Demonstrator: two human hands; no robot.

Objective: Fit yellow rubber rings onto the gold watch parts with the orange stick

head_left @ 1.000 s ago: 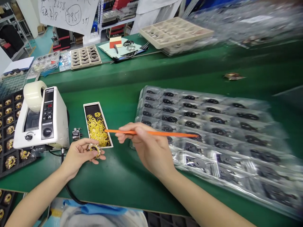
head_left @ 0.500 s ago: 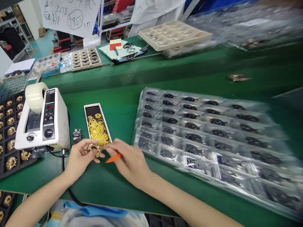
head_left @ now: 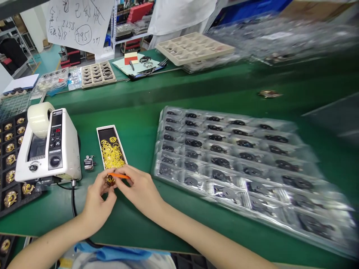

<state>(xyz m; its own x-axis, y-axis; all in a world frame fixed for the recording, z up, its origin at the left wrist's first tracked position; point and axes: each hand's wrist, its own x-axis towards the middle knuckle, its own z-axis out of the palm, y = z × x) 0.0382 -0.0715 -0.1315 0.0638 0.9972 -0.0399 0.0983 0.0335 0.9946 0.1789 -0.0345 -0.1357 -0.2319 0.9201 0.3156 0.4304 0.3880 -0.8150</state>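
Note:
My left hand (head_left: 101, 203) pinches a small round gold-and-dark watch part (head_left: 110, 181) between its thumb and fingers, above the table's front. From the right, my right hand (head_left: 141, 188) closes on a slim orange pointed tool (head_left: 123, 176). The tool's tip lies over the round part; whether it touches cannot be made out. Just behind both hands, a white-rimmed box with a black floor (head_left: 108, 133) holds a heap of thin yellow rings (head_left: 112, 154). The fingers cover the box's near end and much of the round part.
Left stand a white tape dispenser (head_left: 66, 144) and a small metal tally counter (head_left: 89, 163). A black tray (head_left: 4, 173) of gold round parts lies beyond the dispenser. Stacked clear plastic trays (head_left: 179, 186) with black parts fill the right. Beige trays (head_left: 175, 59) rest on the back ledge.
My left hand has turned and tilted the round part, so less of its face shows. My right hand has moved left, bringing the orange tool over it. The whole view has shifted slightly.

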